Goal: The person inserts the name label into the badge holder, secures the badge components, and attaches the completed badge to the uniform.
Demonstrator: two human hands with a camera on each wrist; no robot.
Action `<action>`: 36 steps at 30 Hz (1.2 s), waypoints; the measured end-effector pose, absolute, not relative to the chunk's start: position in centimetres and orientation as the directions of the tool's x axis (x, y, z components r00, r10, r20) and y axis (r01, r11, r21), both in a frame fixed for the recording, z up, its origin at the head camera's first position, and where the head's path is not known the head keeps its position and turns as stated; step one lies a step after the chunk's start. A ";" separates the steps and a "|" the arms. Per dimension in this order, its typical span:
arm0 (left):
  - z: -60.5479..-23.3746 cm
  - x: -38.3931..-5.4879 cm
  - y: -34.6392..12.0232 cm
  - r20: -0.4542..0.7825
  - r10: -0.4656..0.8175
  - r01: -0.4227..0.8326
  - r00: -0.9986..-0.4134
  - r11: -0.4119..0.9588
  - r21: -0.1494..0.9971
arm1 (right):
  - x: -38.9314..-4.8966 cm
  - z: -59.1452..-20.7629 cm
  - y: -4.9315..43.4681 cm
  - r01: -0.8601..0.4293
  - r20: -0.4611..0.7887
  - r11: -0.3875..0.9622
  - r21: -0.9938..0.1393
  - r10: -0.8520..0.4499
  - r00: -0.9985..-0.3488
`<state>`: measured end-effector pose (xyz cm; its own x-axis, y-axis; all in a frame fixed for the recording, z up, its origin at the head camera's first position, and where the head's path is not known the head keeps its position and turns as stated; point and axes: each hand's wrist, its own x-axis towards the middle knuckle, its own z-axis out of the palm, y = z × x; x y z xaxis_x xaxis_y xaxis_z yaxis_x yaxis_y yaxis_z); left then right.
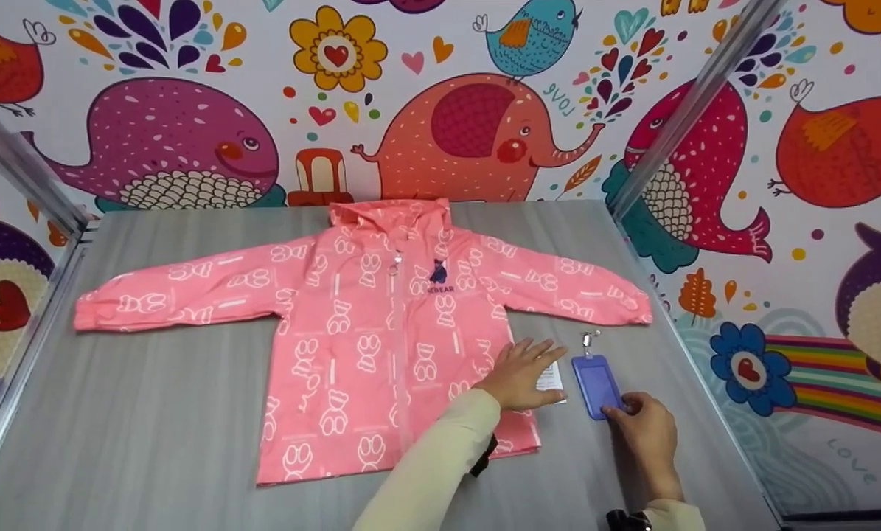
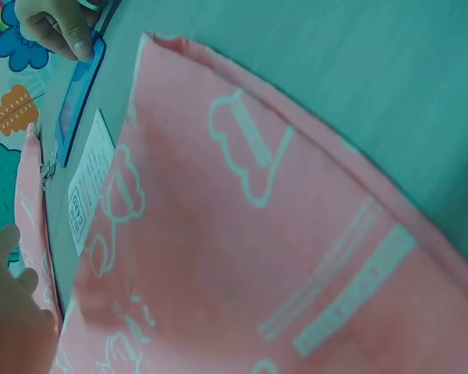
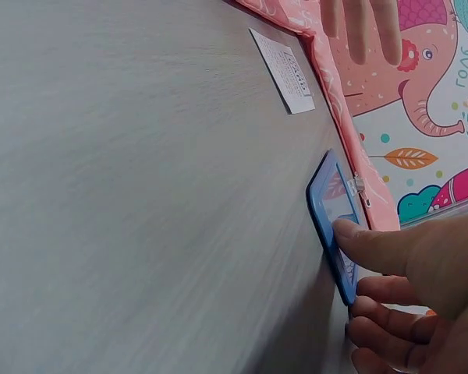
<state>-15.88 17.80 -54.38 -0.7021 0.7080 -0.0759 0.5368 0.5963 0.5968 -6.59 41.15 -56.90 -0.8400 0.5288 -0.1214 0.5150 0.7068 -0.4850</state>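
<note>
A pink child's jacket point(image 1: 352, 354) with white bear outlines lies spread on the table, sleeves stretched out and zip closed. My left hand point(image 1: 520, 375), fingers spread, is over the jacket's right side edge. Beside that edge is a white printed card point(image 3: 284, 72), partly covered by the left hand in the head view. My right hand point(image 1: 648, 426) pinches the lower corner of a blue-purple badge holder point(image 1: 595, 383), thumb on its front and fingers at its edge. A metal clip point(image 1: 587, 341) extends from the holder's top towards the jacket's right sleeve.
The grey table point(image 1: 152, 413) has metal frame posts point(image 1: 694, 110) at its far corners. Walls printed with cartoon animals stand behind it and along both sides. The jacket's hood point(image 1: 392, 214) reaches close to the table's back edge.
</note>
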 end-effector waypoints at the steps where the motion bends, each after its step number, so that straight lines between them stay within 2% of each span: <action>1: -54.4 -15.9 17.8 -0.071 0.708 0.540 -0.702 0.595 0.595 | -6.5 -56.8 41.2 0.508 -0.115 0.707 -0.492 0.526 -0.843; 20: -53.9 -16.5 18.3 -0.059 0.718 0.563 -0.694 0.592 0.577 | -6.6 -55.7 41.7 0.561 -0.204 0.612 -0.558 0.554 -0.807; 26: -53.5 -16.9 18.7 -0.036 0.715 0.584 -0.698 0.597 0.550 | -6.3 -55.3 41.8 0.511 -0.159 0.622 -0.594 0.532 -0.832; 36: -53.6 -16.9 18.5 -0.038 0.719 0.570 -0.694 0.581 0.581 | -6.4 -55.3 41.6 0.430 -0.049 0.635 -0.641 0.525 -0.849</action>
